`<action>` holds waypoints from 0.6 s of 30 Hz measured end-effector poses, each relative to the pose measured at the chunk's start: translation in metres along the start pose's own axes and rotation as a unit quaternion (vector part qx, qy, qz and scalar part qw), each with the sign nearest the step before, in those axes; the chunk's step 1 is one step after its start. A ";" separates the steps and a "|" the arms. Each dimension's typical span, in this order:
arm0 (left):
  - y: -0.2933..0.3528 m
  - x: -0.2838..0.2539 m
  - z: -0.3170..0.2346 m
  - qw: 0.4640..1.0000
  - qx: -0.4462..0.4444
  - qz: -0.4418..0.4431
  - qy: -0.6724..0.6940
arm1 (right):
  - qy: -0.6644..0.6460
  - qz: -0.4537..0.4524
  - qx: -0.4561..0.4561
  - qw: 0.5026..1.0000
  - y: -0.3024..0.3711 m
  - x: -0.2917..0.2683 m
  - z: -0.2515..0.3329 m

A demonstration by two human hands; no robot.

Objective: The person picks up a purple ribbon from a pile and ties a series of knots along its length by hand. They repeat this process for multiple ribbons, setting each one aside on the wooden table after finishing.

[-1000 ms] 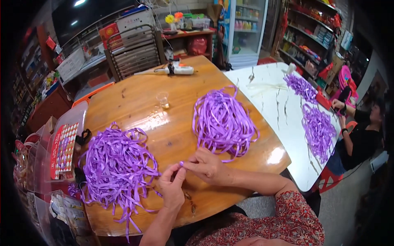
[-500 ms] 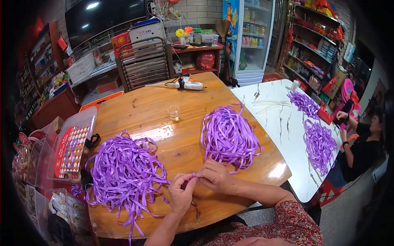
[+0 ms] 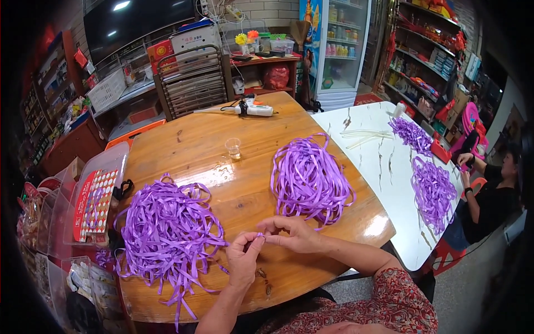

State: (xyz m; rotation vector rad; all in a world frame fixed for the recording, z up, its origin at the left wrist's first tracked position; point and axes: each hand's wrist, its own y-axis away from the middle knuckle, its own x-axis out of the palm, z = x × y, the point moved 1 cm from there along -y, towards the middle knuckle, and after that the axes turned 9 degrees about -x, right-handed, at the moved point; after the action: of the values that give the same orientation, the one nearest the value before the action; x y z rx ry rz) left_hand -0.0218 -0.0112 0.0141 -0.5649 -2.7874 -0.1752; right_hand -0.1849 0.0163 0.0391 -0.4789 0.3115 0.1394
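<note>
On the wooden table's near side, my left hand (image 3: 242, 261) pinches a small bit of purple ribbon (image 3: 260, 235) between thumb and finger. Close beside it is my right hand (image 3: 296, 235), its index finger and thumb spread around the ribbon's end. Whether the right thumb touches the ribbon is hard to tell. A loose heap of purple ribbons (image 3: 167, 234) lies left of my hands, with strands trailing toward the left one. A second purple ribbon pile (image 3: 311, 178) lies beyond my right hand.
A small clear cup (image 3: 233, 148) stands mid-table beside wet spots. Farther back lies a white glue gun (image 3: 257, 109). To the right, a white marbled table (image 3: 367, 167) bears more purple ribbons (image 3: 433, 192); a person (image 3: 498, 195) works there. Plastic boxes (image 3: 100, 206) line the left edge.
My right index finger has lifted and parted from the thumb, opening a gap near the ribbon. My left hand keeps its pinch. The view has shifted slightly.
</note>
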 end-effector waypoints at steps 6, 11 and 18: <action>0.005 -0.003 -0.005 0.999 -0.011 0.033 0.008 | 0.041 0.047 -0.081 0.995 -0.003 -0.003 0.007; 0.009 -0.006 -0.001 0.996 -0.081 0.024 -0.029 | 0.308 0.032 -0.250 0.917 0.008 0.005 0.012; 0.007 -0.004 -0.003 0.984 -0.102 0.000 -0.144 | 0.380 0.063 -0.366 0.847 0.007 -0.006 0.010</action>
State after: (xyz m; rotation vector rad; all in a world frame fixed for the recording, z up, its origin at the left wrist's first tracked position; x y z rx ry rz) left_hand -0.0148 -0.0063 0.0158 -0.6890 -3.0695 -0.4141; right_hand -0.1895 0.0270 0.0464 -1.2818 1.0938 0.1914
